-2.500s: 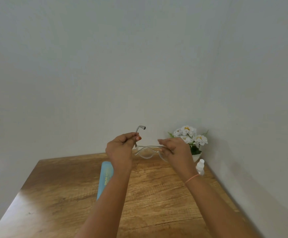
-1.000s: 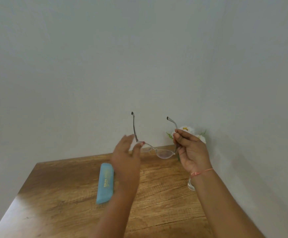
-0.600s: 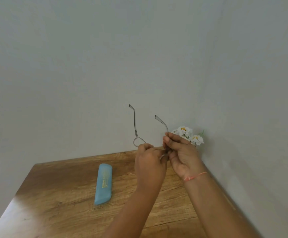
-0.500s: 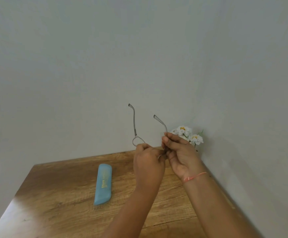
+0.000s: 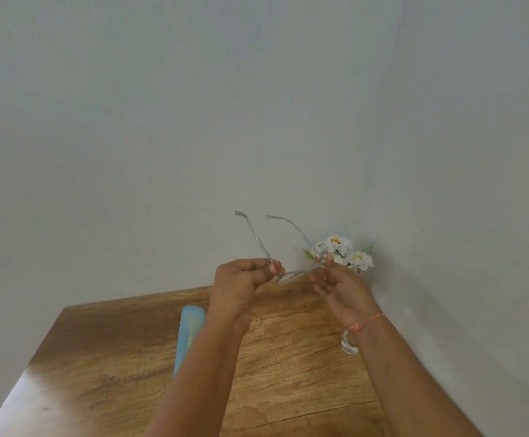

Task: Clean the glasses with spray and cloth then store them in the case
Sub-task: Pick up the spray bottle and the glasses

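Head view, left to right. The wooden table (image 5: 108, 357) takes up the lower frame. The light blue glasses case (image 5: 191, 329) lies on it, closed, and my view of its right edge is now cut by the left forearm; half a second ago it lay fully clear. The left hand (image 5: 242, 283) has shifted left, fingers curled, thumb and fingertips pinching the left end of the glasses (image 5: 293, 275). Half a second ago both hands were bunched together over the lenses; now they've pulled apart and the clear frame front spans the gap between them. The glasses are held up in the air above the table's far edge, both temples unfolded, pointing up and leaning left, blurred. The right hand (image 5: 340, 287) grips the right end, thumb up against the hinge, fingers looser; blur hides the exact contact. An orange thread (image 5: 367, 323) circles that wrist. The white flowers (image 5: 345, 250) sit in the wall corner behind. A small clear bottle (image 5: 349, 344) now peeks out beside the right wrist.
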